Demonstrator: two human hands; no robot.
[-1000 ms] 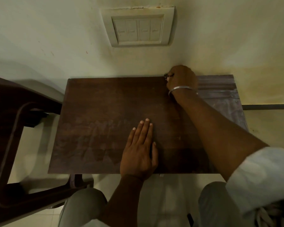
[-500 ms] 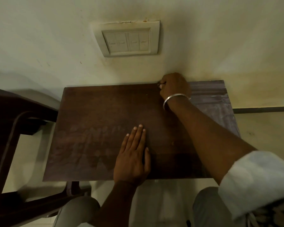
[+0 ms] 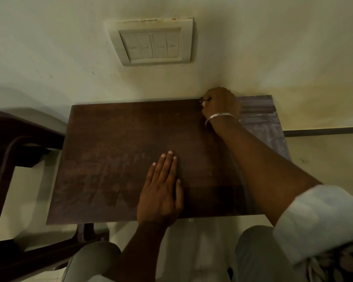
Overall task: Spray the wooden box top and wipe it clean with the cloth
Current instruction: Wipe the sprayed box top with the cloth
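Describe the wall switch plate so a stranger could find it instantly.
Look at the pale cream wall behind the dark brown wooden box top. Above the box's far edge sits a cream rectangular switch plate; its four side-by-side rockers set it apart from the plain plaster.

Dim yellowish indoor light, brighter patch on the wall (image 3: pixel 293 64) at upper right, soft shadow left of the wooden box top (image 3: pixel 120 139), pale sheen on its right end, wide-angle bending at edges, sleeve (image 3: pixel 324 220) blurred.
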